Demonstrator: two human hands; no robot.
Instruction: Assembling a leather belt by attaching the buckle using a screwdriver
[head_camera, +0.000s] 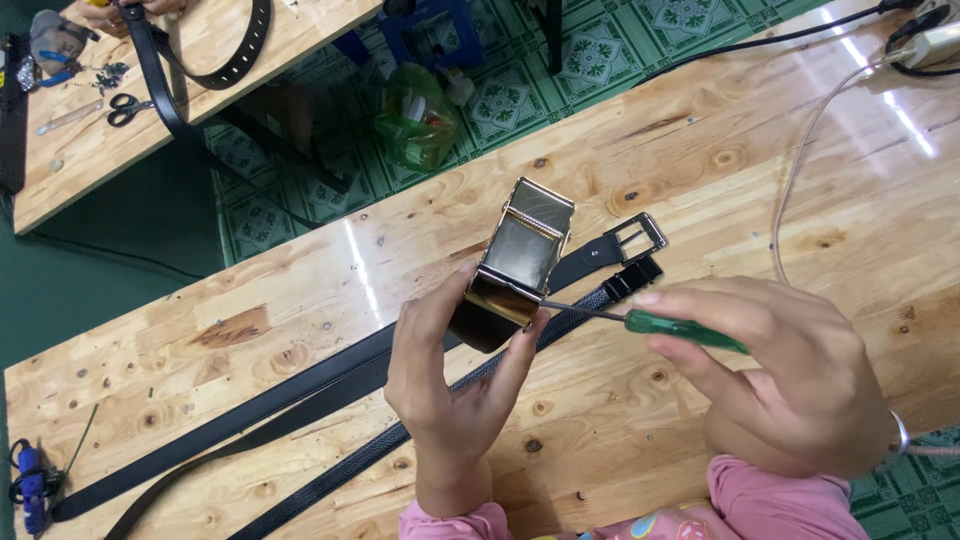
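Note:
My left hand (450, 375) holds up a black belt end with a shiny gold and silver buckle (520, 250) clamped on it. My right hand (785, 375) grips a green-handled screwdriver (680, 328); its thin metal shaft points left and its tip touches the buckle's lower edge by my left thumb. Both hands hover over a wooden table (700, 150). Pink sleeves show at the bottom edge.
Two black belts (300, 400) lie across the table, one ending in a silver frame buckle (640, 235). A cable (800, 170) runs at the right. A second wooden table (200, 60) at top left holds scissors (125, 108), a belt and another person's hands. A green plastic bottle (415, 120) lies on the floor.

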